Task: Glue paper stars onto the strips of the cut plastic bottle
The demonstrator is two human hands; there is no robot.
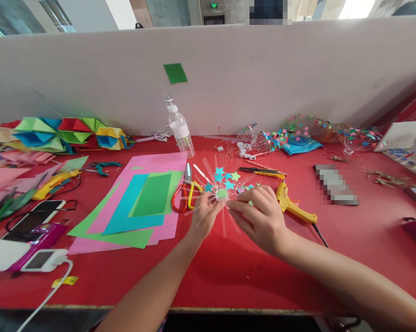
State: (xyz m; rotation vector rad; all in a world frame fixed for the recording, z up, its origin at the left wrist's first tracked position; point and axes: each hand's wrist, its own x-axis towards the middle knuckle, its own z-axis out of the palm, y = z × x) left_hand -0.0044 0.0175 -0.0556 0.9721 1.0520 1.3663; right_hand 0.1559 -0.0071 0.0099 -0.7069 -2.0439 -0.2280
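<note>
My left hand pinches a small craft piece: a pale green hub with clear plastic strips fanning out, some tipped with teal and green paper stars. My right hand has its fingers curled at the right side of the hub, touching the strips. Both hands hover just above the red table, near its middle. What the right fingers hold, if anything, is hidden.
Scissors with orange and yellow handles lie left of the hands on stacked coloured paper. A yellow glue gun is to the right. A water bottle, folded paper shapes, phones and loose stars are around.
</note>
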